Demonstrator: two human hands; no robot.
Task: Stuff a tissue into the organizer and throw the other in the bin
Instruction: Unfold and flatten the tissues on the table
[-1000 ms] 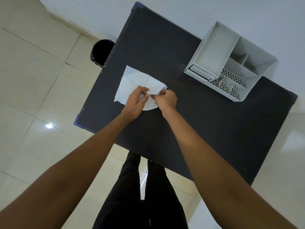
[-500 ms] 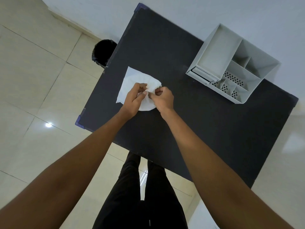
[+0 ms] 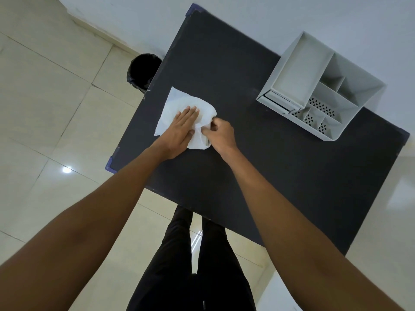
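White tissue (image 3: 177,106) lies on the black table (image 3: 280,167), near its left edge. My left hand (image 3: 179,129) rests flat on it, fingers stretched out and together, pressing it down. My right hand (image 3: 219,133) pinches the tissue's crumpled right edge between thumb and fingers. Whether this is one sheet or two stacked sheets I cannot tell. The white plastic organizer (image 3: 321,86), with several open compartments, stands at the table's far right. A black bin (image 3: 143,71) sits on the floor just beyond the table's left edge.
A white wall runs behind the table. Beige tiled floor (image 3: 45,113) spreads to the left. My legs in dark trousers (image 3: 197,265) stand at the table's near edge.
My left hand has let go of its pinch and now lies flat on the tissue. My right hand still grips the right edge, which has bunched up more.
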